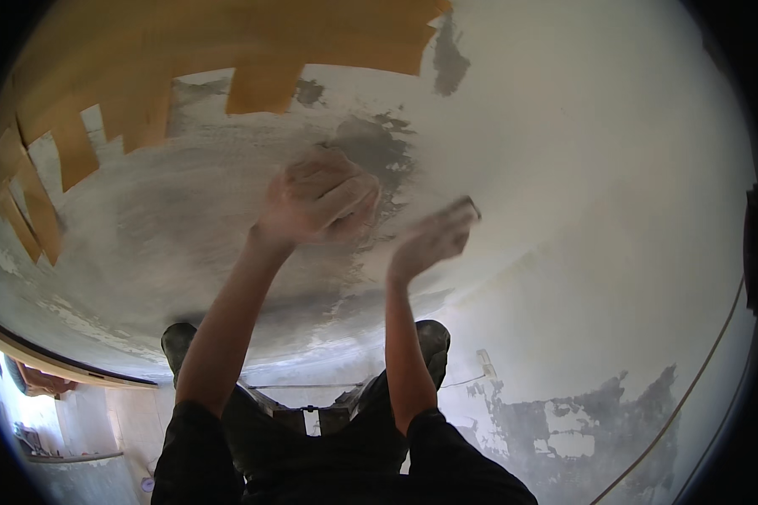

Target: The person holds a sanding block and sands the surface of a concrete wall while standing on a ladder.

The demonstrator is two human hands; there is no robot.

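Note:
My left hand (322, 196) is in front of a wall (183, 208) of rough, patchy grey plaster. Its fingers are curled and blurred by motion, and whatever may be inside them is hidden. To the right, my right hand (431, 243) is angled towards the same surface, also blurred. A thin, dark-edged piece (470, 207), perhaps sandpaper or a sanding pad, shows at its fingertips. Pale dust seems to coat both hands. Darker grey patches (376, 142) mark the plaster beyond them, and smoother whitish plaster (575, 158) spreads to the right.
Brown sheet material (265, 85) with ragged strips covers the upper left. Below, what looks like a stepladder top (335, 421) sits between my dark-clothed legs. A cable (676, 413) runs down the right side. A pale-edged opening (69, 366) lies at lower left.

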